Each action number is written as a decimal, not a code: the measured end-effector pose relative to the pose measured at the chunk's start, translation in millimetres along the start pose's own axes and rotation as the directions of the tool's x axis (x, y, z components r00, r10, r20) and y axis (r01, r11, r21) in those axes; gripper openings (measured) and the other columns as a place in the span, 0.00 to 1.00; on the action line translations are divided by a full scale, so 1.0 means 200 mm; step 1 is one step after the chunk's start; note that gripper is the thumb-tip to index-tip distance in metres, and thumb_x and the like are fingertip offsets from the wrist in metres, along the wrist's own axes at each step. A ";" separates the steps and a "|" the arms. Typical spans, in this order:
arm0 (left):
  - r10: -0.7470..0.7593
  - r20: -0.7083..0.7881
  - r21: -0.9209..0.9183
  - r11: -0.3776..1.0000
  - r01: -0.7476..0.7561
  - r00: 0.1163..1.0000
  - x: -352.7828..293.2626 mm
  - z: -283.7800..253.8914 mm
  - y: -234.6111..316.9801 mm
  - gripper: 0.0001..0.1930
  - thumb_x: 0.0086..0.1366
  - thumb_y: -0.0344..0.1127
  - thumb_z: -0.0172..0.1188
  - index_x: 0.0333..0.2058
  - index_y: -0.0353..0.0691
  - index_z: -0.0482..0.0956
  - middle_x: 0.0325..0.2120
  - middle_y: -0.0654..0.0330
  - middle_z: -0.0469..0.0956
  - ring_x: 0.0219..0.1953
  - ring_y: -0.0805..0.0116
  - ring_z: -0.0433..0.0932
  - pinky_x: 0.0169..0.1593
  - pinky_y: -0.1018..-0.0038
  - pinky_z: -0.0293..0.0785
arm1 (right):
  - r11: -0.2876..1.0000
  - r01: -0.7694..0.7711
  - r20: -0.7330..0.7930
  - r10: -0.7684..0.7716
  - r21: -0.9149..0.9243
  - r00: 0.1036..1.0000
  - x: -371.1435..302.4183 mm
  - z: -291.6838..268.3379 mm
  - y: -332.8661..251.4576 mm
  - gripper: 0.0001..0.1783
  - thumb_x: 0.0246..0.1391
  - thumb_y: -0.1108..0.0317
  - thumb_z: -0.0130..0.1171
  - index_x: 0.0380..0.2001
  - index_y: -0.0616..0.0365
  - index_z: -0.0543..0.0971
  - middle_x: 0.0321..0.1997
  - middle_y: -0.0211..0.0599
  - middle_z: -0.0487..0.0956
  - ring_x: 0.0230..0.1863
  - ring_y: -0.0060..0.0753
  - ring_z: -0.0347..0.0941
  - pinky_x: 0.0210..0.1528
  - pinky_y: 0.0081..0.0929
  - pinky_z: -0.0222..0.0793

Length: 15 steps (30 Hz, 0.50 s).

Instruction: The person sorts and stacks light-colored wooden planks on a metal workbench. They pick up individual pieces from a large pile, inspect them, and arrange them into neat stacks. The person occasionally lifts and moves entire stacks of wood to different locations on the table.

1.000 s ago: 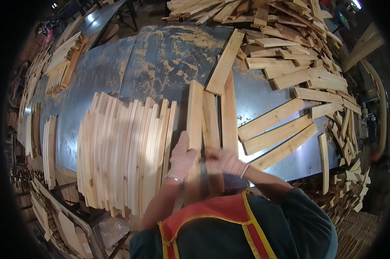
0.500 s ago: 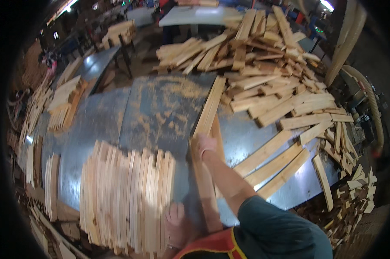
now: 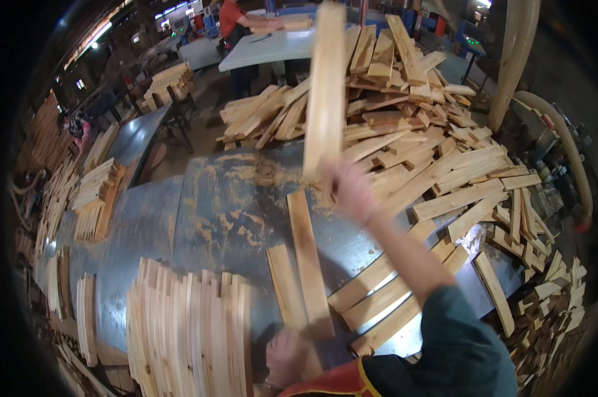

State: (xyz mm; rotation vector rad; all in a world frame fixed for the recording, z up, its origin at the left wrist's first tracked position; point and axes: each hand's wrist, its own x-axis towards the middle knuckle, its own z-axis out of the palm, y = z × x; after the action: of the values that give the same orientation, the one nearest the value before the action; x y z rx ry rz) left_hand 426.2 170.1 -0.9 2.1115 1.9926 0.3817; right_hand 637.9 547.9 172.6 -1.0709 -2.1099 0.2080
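My right hand [image 3: 352, 192] grips the lower end of a pale wooden board [image 3: 327, 86], raised nearly upright over the table and blurred by motion. Near the lower edge, my left hand [image 3: 286, 357] is beside a row of narrow wooden strips [image 3: 186, 324] standing packed side by side. It overlaps the near part of a short board [image 3: 284, 281]; its fingers are blurred, so their grip is unclear. A longer board [image 3: 309, 261] lies just right of that one.
The metal table [image 3: 213, 198] carries scattered sawdust. A large heap of loose boards [image 3: 438, 152] covers its far right, with several boards [image 3: 378, 301] under my right forearm. Offcuts [image 3: 557, 311] lie at right, near a hose [image 3: 570, 145]. Another person [image 3: 231, 20] stands behind a white table [image 3: 272, 49].
My right hand has lifted a board off the table and swung it up and away. Two boards now show lying apart beneath it. The view has tilted upward; my left hand stays low.
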 end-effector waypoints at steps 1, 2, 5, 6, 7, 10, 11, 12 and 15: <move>0.014 -0.061 0.013 1.000 -0.014 0.998 0.02 0.03 0.03 0.41 0.46 0.42 0.78 0.62 0.43 0.77 0.59 0.51 0.77 0.59 0.47 0.77 0.58 0.51 0.74 | 0.816 -0.229 -0.004 0.273 0.531 0.962 0.24 -0.18 -0.01 0.04 0.55 0.75 0.59 0.34 0.54 0.79 0.29 0.36 0.76 0.34 0.40 0.75 0.37 0.37 0.74; 0.037 -0.102 0.035 0.999 -0.034 0.994 0.04 0.08 0.08 0.41 0.46 0.42 0.77 0.62 0.43 0.77 0.58 0.51 0.77 0.59 0.47 0.77 0.58 0.50 0.73 | 0.337 -0.204 -0.013 0.544 0.919 0.839 0.43 -0.35 0.04 0.02 0.56 0.74 0.58 0.31 0.53 0.77 0.27 0.35 0.75 0.33 0.36 0.75 0.35 0.35 0.72; -0.037 -0.025 -0.105 0.994 0.034 0.999 0.17 0.04 0.29 0.39 0.49 0.43 0.76 0.62 0.42 0.76 0.58 0.50 0.76 0.62 0.43 0.74 0.60 0.48 0.71 | 0.179 0.110 -0.189 0.515 0.978 0.836 0.68 -0.50 0.41 0.16 0.65 0.67 0.60 0.23 0.51 0.69 0.22 0.25 0.68 0.25 0.25 0.63 0.29 0.31 0.59; -0.010 -0.048 -0.095 0.995 0.006 0.999 0.20 0.03 0.34 0.39 0.49 0.43 0.76 0.62 0.42 0.76 0.58 0.49 0.75 0.62 0.43 0.72 0.61 0.48 0.70 | 0.180 0.113 -0.170 0.343 0.977 0.924 0.60 -0.48 0.50 0.18 0.70 0.65 0.59 0.24 0.51 0.68 0.27 0.28 0.69 0.32 0.29 0.66 0.38 0.30 0.65; 0.020 -0.078 -0.072 0.997 -0.025 0.997 0.21 0.01 0.37 0.39 0.48 0.43 0.75 0.61 0.41 0.76 0.58 0.49 0.74 0.62 0.43 0.71 0.62 0.47 0.69 | 0.327 0.075 -0.161 0.243 0.942 0.957 0.43 -0.43 0.42 0.16 0.68 0.70 0.55 0.23 0.51 0.68 0.23 0.25 0.67 0.26 0.25 0.62 0.32 0.30 0.60; -0.050 -0.230 0.009 0.998 0.054 0.972 0.10 0.18 0.32 0.36 0.50 0.43 0.74 0.59 0.39 0.76 0.57 0.53 0.73 0.63 0.48 0.71 0.64 0.47 0.68 | 0.580 -0.421 0.093 0.509 0.697 0.856 -0.27 -0.03 0.40 0.19 0.58 0.60 0.67 0.45 0.64 0.81 0.40 0.36 0.80 0.41 0.30 0.74 0.47 0.31 0.72; -0.040 -0.179 0.017 0.999 0.044 0.983 0.08 0.17 0.31 0.36 0.50 0.42 0.73 0.59 0.39 0.76 0.57 0.53 0.73 0.63 0.48 0.71 0.64 0.48 0.68 | 0.452 -0.567 0.241 0.595 0.689 0.767 -0.58 0.18 0.47 0.31 0.58 0.54 0.69 0.57 0.66 0.79 0.49 0.43 0.84 0.51 0.37 0.79 0.55 0.37 0.75; -0.041 -0.131 0.029 0.999 0.045 0.991 0.05 0.15 0.27 0.35 0.50 0.41 0.73 0.58 0.39 0.77 0.56 0.53 0.73 0.63 0.48 0.71 0.64 0.48 0.68 | 0.775 -0.542 0.222 0.494 0.325 0.841 -0.88 0.40 0.56 0.43 0.57 0.44 0.68 0.63 0.69 0.74 0.55 0.53 0.84 0.60 0.49 0.80 0.62 0.42 0.73; -0.086 -0.057 0.004 0.996 0.086 0.995 -0.06 0.18 0.20 0.36 0.48 0.38 0.70 0.59 0.40 0.76 0.57 0.53 0.72 0.63 0.48 0.70 0.62 0.49 0.71 | 0.706 -0.708 0.628 0.547 0.009 0.554 -1.20 0.74 0.15 0.50 0.54 0.38 0.67 0.65 0.69 0.68 0.54 0.64 0.82 0.60 0.64 0.77 0.63 0.44 0.73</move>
State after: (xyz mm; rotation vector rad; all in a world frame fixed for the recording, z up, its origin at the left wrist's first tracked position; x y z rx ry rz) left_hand 475.8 156.7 -21.6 2.0319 2.1112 0.4250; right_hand 644.2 413.5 -76.8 -1.7355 -1.9836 1.3066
